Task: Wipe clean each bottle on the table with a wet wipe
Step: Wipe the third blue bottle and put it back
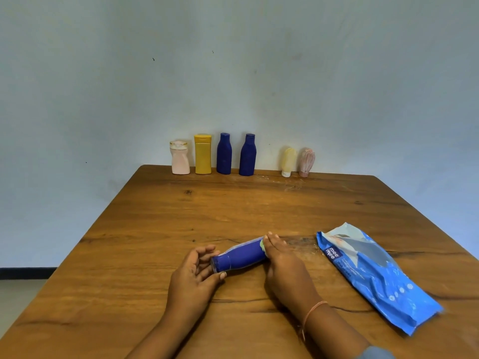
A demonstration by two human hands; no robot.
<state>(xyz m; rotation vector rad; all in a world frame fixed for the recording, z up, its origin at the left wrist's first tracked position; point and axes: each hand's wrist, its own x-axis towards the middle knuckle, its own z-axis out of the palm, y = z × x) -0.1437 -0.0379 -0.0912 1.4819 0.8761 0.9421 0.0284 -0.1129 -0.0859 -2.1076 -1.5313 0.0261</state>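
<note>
A dark blue bottle (239,257) lies on its side on the wooden table (181,216), cap end toward the left. My left hand (193,274) holds the cap end between thumb and fingers. My right hand (281,265) is wrapped over the bottle's base end, pressing a pale wet wipe (262,244) against it; only a sliver of the wipe shows. Along the far edge stand a pink bottle (180,158), a yellow bottle (203,154), two dark blue bottles (224,154) (247,155), a cream tube (288,161) and a pinkish tube (306,161).
A blue wet-wipes pack (373,275) lies flat on the table to the right of my right hand. A pale wall stands directly behind the far edge. The table's left edge drops off to the floor (20,294).
</note>
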